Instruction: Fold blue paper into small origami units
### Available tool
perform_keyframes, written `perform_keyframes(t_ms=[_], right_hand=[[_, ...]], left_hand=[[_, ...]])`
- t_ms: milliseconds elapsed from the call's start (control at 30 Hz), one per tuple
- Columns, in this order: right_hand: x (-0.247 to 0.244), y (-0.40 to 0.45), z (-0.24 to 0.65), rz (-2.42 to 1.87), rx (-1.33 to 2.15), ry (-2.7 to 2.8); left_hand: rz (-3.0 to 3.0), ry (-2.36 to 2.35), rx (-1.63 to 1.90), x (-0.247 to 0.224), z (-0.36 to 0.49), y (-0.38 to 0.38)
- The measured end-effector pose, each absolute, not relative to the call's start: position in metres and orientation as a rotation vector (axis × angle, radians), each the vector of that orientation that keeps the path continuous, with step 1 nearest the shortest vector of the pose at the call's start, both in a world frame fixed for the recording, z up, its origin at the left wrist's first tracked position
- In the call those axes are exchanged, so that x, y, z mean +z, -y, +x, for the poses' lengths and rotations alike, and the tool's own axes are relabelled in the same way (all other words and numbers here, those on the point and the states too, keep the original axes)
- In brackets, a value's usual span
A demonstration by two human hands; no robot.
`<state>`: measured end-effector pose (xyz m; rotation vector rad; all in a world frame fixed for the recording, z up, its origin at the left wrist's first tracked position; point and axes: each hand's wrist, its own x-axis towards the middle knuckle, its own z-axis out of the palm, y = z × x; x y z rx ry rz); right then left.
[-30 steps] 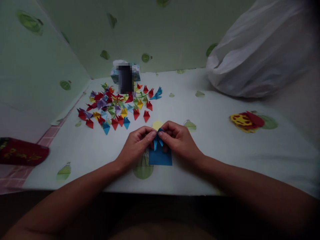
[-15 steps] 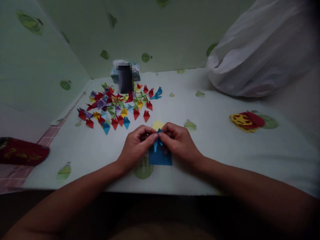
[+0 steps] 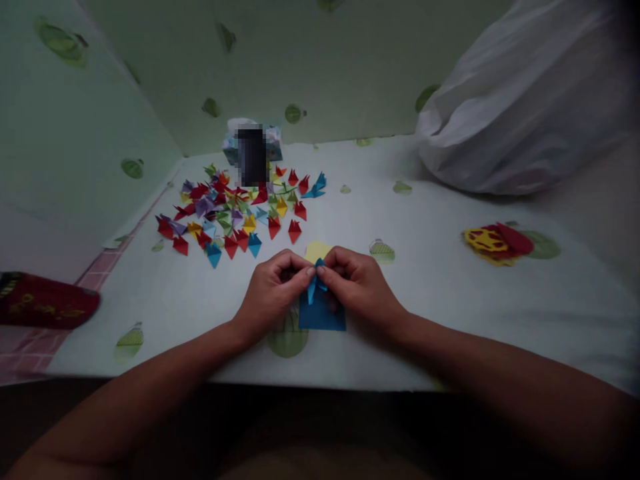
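Note:
Between my two hands is a small blue origami crane [image 3: 313,291], partly folded, with narrow points sticking down and up. My left hand [image 3: 277,283] pinches it from the left with thumb and forefinger. From the right, my right hand [image 3: 357,283] pinches the same piece, its thumb meeting the left thumb near the top. Below them, a flat blue paper square [image 3: 321,319] lies on the table. Part of a yellow paper [image 3: 316,251] shows just behind my fingertips, the rest hidden by the hands.
Many-coloured folded paper cranes [image 3: 233,213] spread over the back left of the table [image 3: 410,300]. A tissue box [image 3: 274,142] stands behind them, partly blurred out. A white plastic bag [image 3: 500,133] bulges at the back right; red and yellow cut-outs [image 3: 497,243] lie at right. A dark red object [image 3: 50,301] sits far left.
Both hands keep their pinch on the blue crane with hardly any movement. The whole view has shifted very slightly.

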<state>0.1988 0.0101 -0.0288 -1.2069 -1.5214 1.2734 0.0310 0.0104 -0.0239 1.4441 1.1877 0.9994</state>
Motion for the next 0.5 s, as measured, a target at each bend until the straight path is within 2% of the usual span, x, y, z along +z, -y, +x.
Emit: perform_keyframes(t_ms=[500], right_hand=[[-0.0285, -0.0116, 0.199, -1.162, 1.319, 1.53]], left_hand=[[1.269, -1.107, 0.951, -0.0244, 0.0289, -0.0127]])
